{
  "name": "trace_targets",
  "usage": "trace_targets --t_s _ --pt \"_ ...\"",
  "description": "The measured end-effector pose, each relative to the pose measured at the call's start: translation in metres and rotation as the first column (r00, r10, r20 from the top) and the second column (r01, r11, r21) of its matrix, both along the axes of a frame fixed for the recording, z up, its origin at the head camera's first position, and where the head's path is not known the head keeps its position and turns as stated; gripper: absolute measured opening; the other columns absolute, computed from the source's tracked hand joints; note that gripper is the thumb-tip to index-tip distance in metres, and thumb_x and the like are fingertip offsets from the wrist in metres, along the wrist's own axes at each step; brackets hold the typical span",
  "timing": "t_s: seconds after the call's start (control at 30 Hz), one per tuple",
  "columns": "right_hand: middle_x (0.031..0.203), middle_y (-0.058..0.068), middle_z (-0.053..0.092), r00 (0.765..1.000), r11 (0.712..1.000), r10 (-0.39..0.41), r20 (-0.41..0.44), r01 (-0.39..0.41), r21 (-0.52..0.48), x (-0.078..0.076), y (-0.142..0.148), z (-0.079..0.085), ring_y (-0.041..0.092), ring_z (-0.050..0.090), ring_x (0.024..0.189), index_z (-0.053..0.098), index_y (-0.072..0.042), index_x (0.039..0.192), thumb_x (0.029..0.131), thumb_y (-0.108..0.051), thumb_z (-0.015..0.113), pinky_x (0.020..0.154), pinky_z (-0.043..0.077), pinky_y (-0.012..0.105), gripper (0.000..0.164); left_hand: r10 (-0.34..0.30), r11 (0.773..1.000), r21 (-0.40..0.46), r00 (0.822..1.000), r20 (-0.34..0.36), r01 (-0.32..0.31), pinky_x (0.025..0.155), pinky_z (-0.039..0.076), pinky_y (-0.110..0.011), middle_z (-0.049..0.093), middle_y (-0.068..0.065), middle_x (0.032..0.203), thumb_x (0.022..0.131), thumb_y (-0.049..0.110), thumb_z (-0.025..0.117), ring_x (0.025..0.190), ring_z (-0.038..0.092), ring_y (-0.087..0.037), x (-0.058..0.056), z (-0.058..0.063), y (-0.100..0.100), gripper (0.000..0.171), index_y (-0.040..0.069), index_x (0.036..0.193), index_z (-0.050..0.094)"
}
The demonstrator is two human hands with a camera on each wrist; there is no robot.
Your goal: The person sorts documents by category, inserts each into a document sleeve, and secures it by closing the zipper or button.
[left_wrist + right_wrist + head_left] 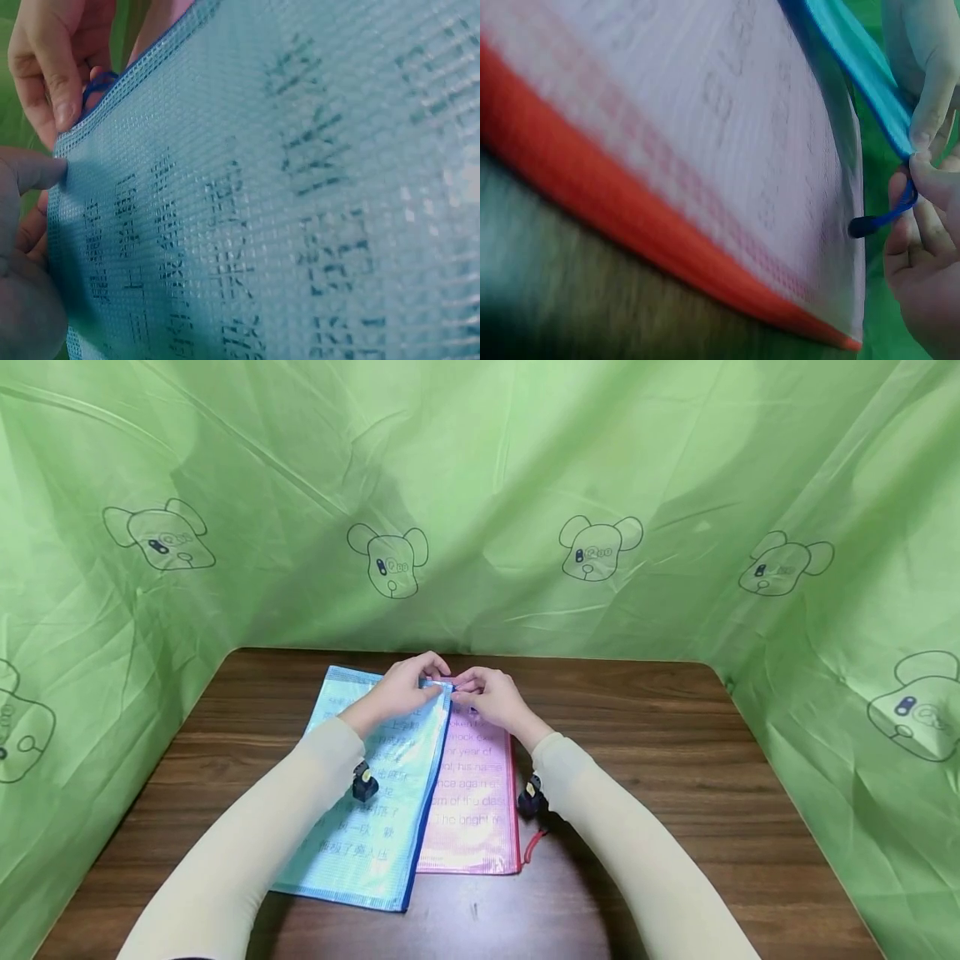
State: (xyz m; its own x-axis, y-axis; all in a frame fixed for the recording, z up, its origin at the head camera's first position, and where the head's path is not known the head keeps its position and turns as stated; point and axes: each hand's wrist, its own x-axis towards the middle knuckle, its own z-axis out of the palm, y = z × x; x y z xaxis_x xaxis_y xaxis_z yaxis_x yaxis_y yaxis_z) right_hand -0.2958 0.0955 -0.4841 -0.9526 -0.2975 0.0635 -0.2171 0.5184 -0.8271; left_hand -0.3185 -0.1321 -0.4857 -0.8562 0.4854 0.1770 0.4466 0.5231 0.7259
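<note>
A blue mesh zipper pouch holding a sheet of printed characters lies tilted over a pink zipper pouch with English print. My left hand pinches the blue pouch's top edge near its upper right corner, thumb on the front in the left wrist view. At that same corner, my right hand pinches the end of the blue zipper edge. From there hangs a blue cord zipper pull with a dark tip, beside the right fingers. Red zipper trim runs along the pink pouch's side.
Both pouches are on a dark wood-grain table. A red cord pull sticks out at the pink pouch's lower right corner. Green fabric with mouse-like drawings hangs around the back and sides.
</note>
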Motion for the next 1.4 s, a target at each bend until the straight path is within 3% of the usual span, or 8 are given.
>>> trace_targets --t_s 0.3,0.83,1.4 --pt "0.097 -0.003 0.081 0.988 0.998 0.0 -0.152 0.009 0.061 0.002 0.008 0.005 0.014 0.073 0.088 0.083 -0.013 0.109 0.101 -0.02 0.082 0.082 0.058 0.033 0.011 -0.002 1.0 -0.004 1.0 0.021 0.002 0.107 0.052 -0.052 0.077 -0.004 0.124 0.107 0.012 0.07 0.122 0.068 -0.027 0.004 0.011 -0.001 0.015 0.017 0.119 0.078" --pt "0.094 -0.004 0.08 0.979 0.998 -0.004 -0.202 0.018 0.067 0.008 0.007 0.004 0.012 0.071 0.083 0.082 -0.015 0.107 0.1 -0.021 0.083 0.078 0.057 0.031 0.01 0.045 0.999 0.008 0.998 0.049 -0.046 0.108 0.05 -0.049 0.077 -0.001 0.117 0.106 0.013 0.073 0.117 0.067 -0.025 0.008 0.018 -0.004 0.011 0.019 0.114 0.078" --pt "0.094 -0.003 0.08 0.982 0.998 0.006 -0.189 0.007 0.07 0.01 0.006 0.002 0.012 0.07 0.083 0.082 -0.015 0.106 0.1 -0.021 0.083 0.076 0.056 0.03 0.009 0.058 0.998 0.027 0.996 0.073 -0.06 0.106 0.049 -0.049 0.077 0.0 0.114 0.105 0.012 0.073 0.115 0.066 -0.024 0.008 0.016 -0.005 0.012 0.02 0.111 0.079"
